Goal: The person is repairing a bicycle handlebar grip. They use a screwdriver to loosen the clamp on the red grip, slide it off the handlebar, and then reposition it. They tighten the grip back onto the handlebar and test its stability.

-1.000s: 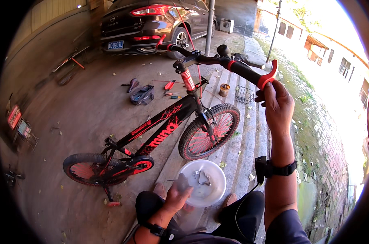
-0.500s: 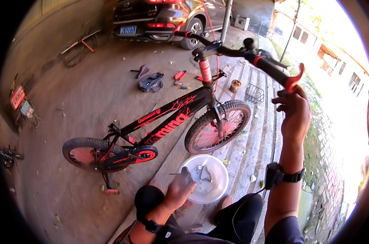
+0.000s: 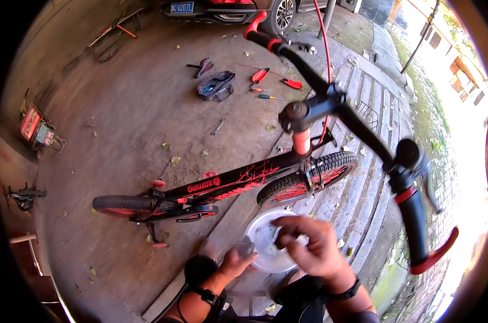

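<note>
A black and red bicycle (image 3: 222, 185) stands on its rear stand in front of me, its handlebar (image 3: 357, 126) swung close to the camera, with a red-tipped grip (image 3: 419, 229) at the right. A white round dish (image 3: 261, 239) lies on the ground by my knees. My left hand (image 3: 236, 261) is beside the dish's left edge and pinches a small grey part (image 3: 247, 247). My right hand (image 3: 314, 248), with a black watch on the wrist, hovers over the dish with fingers curled down into it; what they touch is hidden.
On the concrete lie a grey bag (image 3: 217, 86), a loose bicycle saddle (image 3: 203, 65), red-handled pliers (image 3: 260, 74) and a screwdriver (image 3: 269, 97). A dark car (image 3: 222, 8) is parked at the back. Stone steps (image 3: 362, 177) descend to the right, with a wire basket (image 3: 365, 113) on them.
My right hand has let go of the handlebar grip and come down over the white dish. The view has tilted down, and my left hand has drawn back from the dish.
</note>
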